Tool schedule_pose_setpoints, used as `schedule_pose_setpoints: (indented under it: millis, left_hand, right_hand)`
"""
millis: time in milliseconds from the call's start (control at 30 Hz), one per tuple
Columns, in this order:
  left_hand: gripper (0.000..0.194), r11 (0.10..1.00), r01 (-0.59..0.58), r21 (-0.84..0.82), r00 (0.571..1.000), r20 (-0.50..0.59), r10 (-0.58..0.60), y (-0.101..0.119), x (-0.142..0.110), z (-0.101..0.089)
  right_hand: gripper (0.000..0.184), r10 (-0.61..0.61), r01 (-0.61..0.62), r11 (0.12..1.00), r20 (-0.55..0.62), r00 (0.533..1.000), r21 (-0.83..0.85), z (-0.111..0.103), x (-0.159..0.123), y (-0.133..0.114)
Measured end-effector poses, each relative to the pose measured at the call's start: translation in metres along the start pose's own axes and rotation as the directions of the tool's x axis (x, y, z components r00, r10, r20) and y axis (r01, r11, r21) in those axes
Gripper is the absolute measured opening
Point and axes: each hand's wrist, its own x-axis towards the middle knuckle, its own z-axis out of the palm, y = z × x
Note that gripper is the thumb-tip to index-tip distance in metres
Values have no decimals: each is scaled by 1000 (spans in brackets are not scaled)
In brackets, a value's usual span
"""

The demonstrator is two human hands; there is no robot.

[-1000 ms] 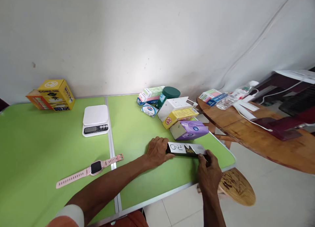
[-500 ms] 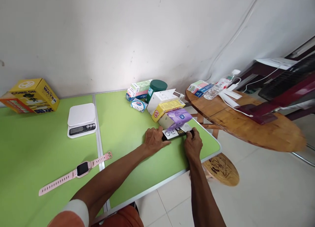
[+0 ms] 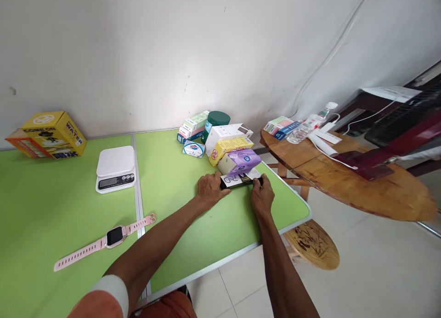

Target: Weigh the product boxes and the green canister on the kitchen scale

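A flat black-and-white box [image 3: 237, 178] with dark lettering lies on the green table, its long side towards me. My left hand [image 3: 209, 189] grips its left end, thumb along the near edge. At the other end, my right hand [image 3: 262, 194] is closed round the corner. Directly behind the box, a purple tissue pack [image 3: 243, 160] rests against a yellow box [image 3: 230, 147]. Behind these leans a larger white box [image 3: 227, 133]. My fingers hide both ends of the black-and-white box.
Further back stand a green-lidded tub [image 3: 217, 119], stacked small boxes [image 3: 194, 125] and a white-and-blue packet [image 3: 193, 149]. Left are a white kitchen scale [image 3: 115, 168], a pink watch [image 3: 115, 236] and a yellow carton [image 3: 55, 135]. A wooden table [image 3: 344, 171] holds a plastic bottle [image 3: 308, 126].
Both hands and the black-and-white box have shifted slightly left and away from me. The purple pack, yellow box and white box have moved left a little with them.
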Motion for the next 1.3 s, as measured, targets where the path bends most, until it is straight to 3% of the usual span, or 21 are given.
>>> schedule_pose_setpoints:
  millis: [200,367,433,533,667,733,767,833,900,933,967,1000,1033,1100,1200,1300]
  left_hand:
    - [55,996,-53,-72,999,-16,52,-4,-7,2]
    - [65,971,-116,-207,992,26,124,-29,-31,-10]
    - [64,949,-117,-293,993,-2,122,-48,-43,-23]
    - [53,918,-105,-382,991,-112,67,-81,-65,-57]
    - [33,887,-43,-461,947,-301,-110,-135,-91,-117]
    - [30,875,-5,-485,877,-422,-229,-171,-99,-148]
    - [29,876,18,-483,817,-497,-291,-192,-103,-163]
    - [34,879,88,-468,636,-653,-411,-238,-112,-192]
    - [43,859,204,-471,398,-762,-512,-286,-123,-221]
    - [49,841,274,-466,312,-784,-536,-309,-129,-235]
    - [59,832,343,-437,276,-799,-534,-330,-134,-249]
    - [71,821,408,-400,271,-805,-528,-349,-138,-262]
    - [82,814,460,-355,310,-795,-522,-366,-140,-275]
    - [104,822,509,-254,456,-731,-508,-394,-138,-299]
    - [123,862,487,-140,678,-562,-474,-425,-122,-330]
    - [125,887,457,-64,796,-416,-440,-446,-106,-354]
  right_hand:
    - [63,79,-77,996,-27,997,41,-10,-4,-14]
    - [56,202,-195,979,-143,969,60,-21,-47,-39]
    - [50,113,-100,990,-144,983,99,-18,-77,-56]
    - [38,-136,139,978,-29,990,154,-4,-123,-92]
    - [25,-446,390,859,109,889,331,38,-163,-152]
    - [26,-573,463,774,166,802,432,63,-174,-183]
    - [26,-628,487,729,188,755,481,75,-179,-198]
    - [25,-723,512,638,219,655,575,96,-187,-228]
    - [23,-799,518,547,227,556,658,116,-196,-257]
    - [22,-830,516,505,226,510,691,126,-200,-272]
    - [22,-854,511,471,226,469,719,136,-203,-287]
    - [22,-872,503,443,226,434,742,146,-206,-301]
    - [22,-885,494,421,225,408,761,156,-208,-315]
    - [22,-900,476,393,224,373,787,172,-213,-340]
    - [21,-905,457,396,257,338,796,186,-223,-365]
    - [20,-888,419,446,333,317,791,187,-236,-369]
